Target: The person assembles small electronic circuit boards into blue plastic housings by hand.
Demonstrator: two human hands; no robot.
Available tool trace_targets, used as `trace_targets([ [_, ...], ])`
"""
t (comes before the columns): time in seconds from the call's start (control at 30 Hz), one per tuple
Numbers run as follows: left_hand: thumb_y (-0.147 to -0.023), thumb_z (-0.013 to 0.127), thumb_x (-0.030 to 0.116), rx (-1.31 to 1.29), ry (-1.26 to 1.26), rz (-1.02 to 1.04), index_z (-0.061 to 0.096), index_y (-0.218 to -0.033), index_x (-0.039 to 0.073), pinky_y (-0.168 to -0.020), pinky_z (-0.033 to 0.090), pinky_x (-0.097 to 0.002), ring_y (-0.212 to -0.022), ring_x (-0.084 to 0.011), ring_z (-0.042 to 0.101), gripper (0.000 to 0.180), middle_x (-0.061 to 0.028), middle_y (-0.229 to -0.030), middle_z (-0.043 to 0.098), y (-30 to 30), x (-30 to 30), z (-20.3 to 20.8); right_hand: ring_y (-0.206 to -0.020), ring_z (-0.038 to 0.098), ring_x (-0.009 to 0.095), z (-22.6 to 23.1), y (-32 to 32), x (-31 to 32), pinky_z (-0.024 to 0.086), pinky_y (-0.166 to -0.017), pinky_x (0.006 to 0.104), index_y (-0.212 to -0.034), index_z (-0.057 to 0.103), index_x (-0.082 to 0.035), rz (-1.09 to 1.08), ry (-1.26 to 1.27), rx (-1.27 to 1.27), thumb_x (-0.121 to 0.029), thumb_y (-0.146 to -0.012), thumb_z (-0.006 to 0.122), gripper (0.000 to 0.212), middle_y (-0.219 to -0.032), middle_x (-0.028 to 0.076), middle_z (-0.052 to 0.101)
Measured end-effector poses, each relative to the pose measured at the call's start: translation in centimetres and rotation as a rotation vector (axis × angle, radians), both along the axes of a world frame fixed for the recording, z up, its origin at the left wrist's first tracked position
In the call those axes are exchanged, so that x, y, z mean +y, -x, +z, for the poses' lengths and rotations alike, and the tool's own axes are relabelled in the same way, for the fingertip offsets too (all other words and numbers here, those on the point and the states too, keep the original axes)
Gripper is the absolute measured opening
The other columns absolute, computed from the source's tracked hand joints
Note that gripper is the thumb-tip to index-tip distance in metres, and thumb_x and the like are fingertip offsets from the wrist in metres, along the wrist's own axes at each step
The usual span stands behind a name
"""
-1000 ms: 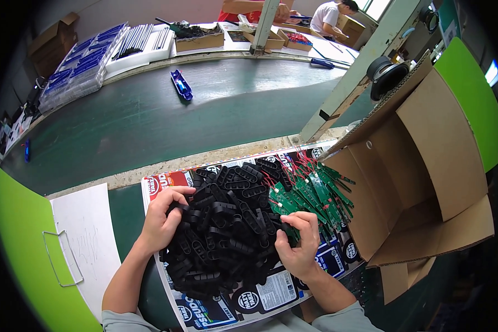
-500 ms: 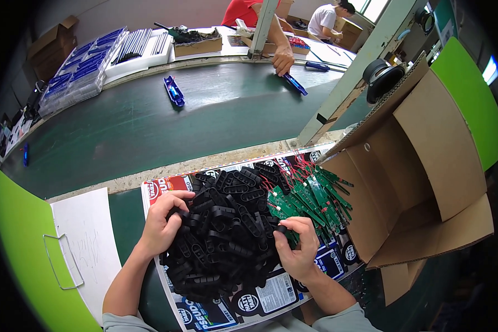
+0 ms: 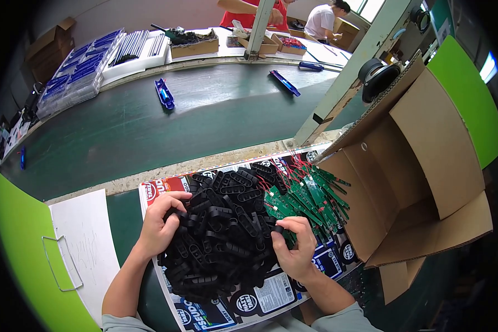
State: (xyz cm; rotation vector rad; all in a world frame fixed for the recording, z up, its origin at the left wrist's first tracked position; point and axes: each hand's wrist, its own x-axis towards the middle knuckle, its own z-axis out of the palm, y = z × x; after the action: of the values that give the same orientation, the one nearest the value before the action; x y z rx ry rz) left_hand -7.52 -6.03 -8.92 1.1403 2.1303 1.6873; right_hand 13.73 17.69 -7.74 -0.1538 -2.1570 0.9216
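Note:
A large heap of black slotted plastic pieces (image 3: 221,249) lies between my hands on a printed sheet. My left hand (image 3: 161,224) is closed at the heap's left edge, thumb and fingers pinching a black plastic piece (image 3: 183,213). On the right side of the heap, my right hand (image 3: 297,249) pinches a small black plastic piece (image 3: 277,226) between thumb and forefinger; most of that piece is hidden. Beyond my right hand, several green circuit boards (image 3: 301,202) with red wires lie piled against the heap.
An open cardboard box (image 3: 371,205) stands on the right. Across the front runs a green conveyor belt (image 3: 122,130) carrying blue casings (image 3: 164,95). A metal post (image 3: 329,105) rises beside it. White paper (image 3: 86,238) lies left. Two people work beyond the belt.
The co-worker in red has let go of a blue casing and drawn the hand back. The casings on the belt have shifted slightly left. My hands keep almost the same pose.

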Motion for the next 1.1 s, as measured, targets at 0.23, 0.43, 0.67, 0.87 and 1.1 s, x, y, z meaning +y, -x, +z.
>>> trace_targets([
  [0.23, -0.077, 0.048, -0.005, -0.015, 0.004, -0.008, 0.06, -0.09, -0.003, -0.104, 0.049, -0.0401, -0.113, -0.0298, 0.065, 0.018, -0.0182, -0.126, 0.07, -0.01, -0.01, 0.09, -0.089, 0.065, 0.025, 0.21, -0.04, 0.0, 0.054, -0.08, 0.0341, -0.111, 0.065, 0.0, 0.001, 0.002, 0.002, 0.006, -0.084, 0.073, 0.029, -0.104, 0.015, 0.066],
  [0.43, -0.076, 0.047, -0.006, 0.008, 0.012, -0.02, 0.06, -0.091, -0.004, -0.105, 0.048, -0.0413, -0.115, -0.0308, 0.065, 0.021, -0.0183, -0.126, 0.07, 0.11, -0.1, 0.22, -0.089, 0.065, 0.025, 0.12, 0.08, 0.02, 0.054, -0.08, 0.0339, -0.111, 0.065, 0.0, 0.012, 0.0, 0.008, 0.006, -0.083, 0.072, 0.03, -0.104, 0.014, 0.066],
  [0.67, -0.081, 0.053, -0.005, -0.002, -0.003, -0.011, 0.062, -0.094, -0.004, -0.103, 0.05, -0.0403, -0.114, -0.0297, 0.066, 0.016, -0.0173, -0.126, 0.071, -0.03, 0.13, 0.2, -0.09, 0.065, 0.025, 0.19, -0.02, 0.12, 0.054, -0.08, 0.0341, -0.111, 0.065, 0.001, 0.007, -0.011, 0.009, 0.006, -0.083, 0.072, 0.029, -0.104, 0.015, 0.066],
  [0.87, -0.083, 0.056, -0.005, 0.01, 0.0, -0.006, 0.06, -0.095, -0.003, -0.102, 0.05, -0.0394, -0.113, -0.0284, 0.066, 0.013, -0.0166, -0.125, 0.071, -0.03, 0.14, 0.24, -0.089, 0.065, 0.025, 0.23, 0.0, 0.09, 0.054, -0.08, 0.0342, -0.111, 0.065, 0.001, 0.006, -0.011, 0.007, 0.006, -0.083, 0.073, 0.03, -0.104, 0.015, 0.066],
  [1.1, -0.084, 0.056, -0.004, 0.009, 0.016, -0.005, 0.058, -0.095, -0.002, -0.102, 0.05, -0.0397, -0.113, -0.028, 0.066, 0.011, -0.0162, -0.125, 0.071, -0.07, -0.11, 0.08, -0.088, 0.065, 0.025, 0.07, 0.07, -0.02, 0.054, -0.079, 0.0338, -0.111, 0.065, 0.0, 0.007, -0.003, -0.001, 0.005, -0.084, 0.073, 0.029, -0.104, 0.015, 0.066],
])
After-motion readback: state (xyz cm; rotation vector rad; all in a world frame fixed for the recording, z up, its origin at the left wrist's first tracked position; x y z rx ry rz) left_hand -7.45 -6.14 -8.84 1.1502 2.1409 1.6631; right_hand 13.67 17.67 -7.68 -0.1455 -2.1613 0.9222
